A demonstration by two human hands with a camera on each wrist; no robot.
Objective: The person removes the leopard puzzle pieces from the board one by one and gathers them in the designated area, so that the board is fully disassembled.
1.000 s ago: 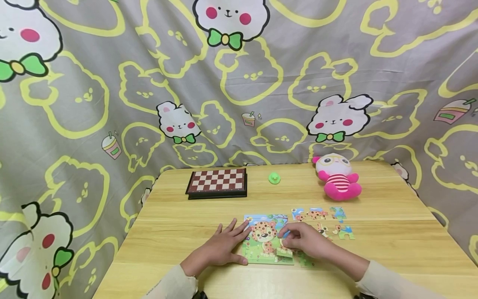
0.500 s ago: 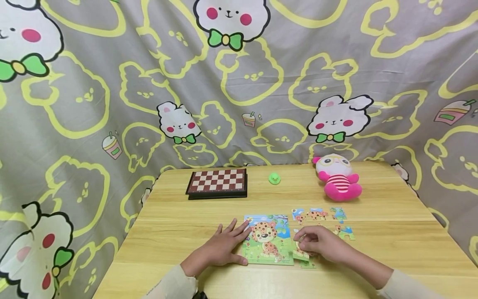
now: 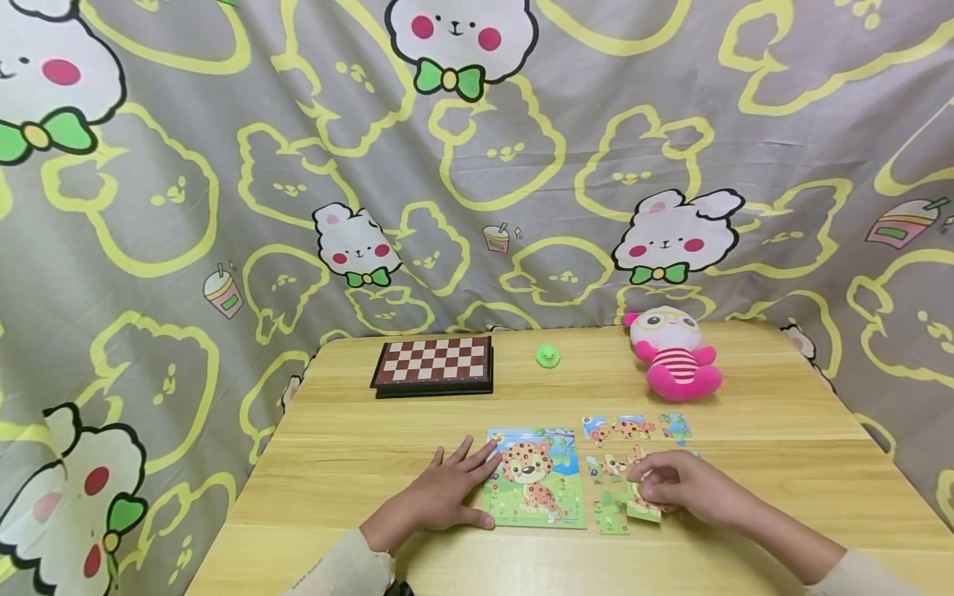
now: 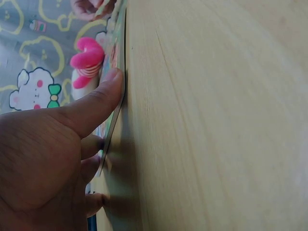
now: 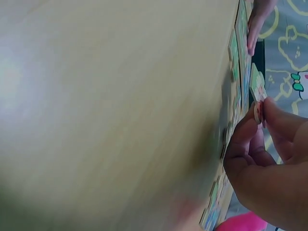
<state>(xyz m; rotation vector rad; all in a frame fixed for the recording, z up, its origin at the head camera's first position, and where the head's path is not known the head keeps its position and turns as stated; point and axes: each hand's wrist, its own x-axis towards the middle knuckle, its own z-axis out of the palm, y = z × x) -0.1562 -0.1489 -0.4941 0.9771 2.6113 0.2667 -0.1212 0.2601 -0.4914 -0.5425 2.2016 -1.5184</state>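
On the table lies a flat puzzle board (image 3: 538, 480) with a spotted leopard cub on a green and blue scene. My left hand (image 3: 443, 492) rests on its left side, fingers spread over the edge. The left wrist view shows the thumb (image 4: 103, 98) on the board's near edge. To the right of the board, my right hand (image 3: 689, 488) pinches a puzzle piece (image 3: 643, 510) between thumb and fingertips. In the right wrist view that piece (image 5: 258, 84) is held up off the table. Several loose pieces lie about, including a green one (image 3: 611, 517) left of the right hand.
More loose pieces (image 3: 632, 427) lie behind the right hand. At the back stand a checkered board case (image 3: 435, 362), a small green duck (image 3: 547, 356) and a pink and white plush toy (image 3: 676, 356). A patterned curtain (image 3: 477, 273) hangs behind the wooden table (image 3: 358, 439).
My right hand has moved right, away from the board, carrying the pinched puzzle piece over the loose ones. The board's lower right is uncovered. The left hand has stayed in place.
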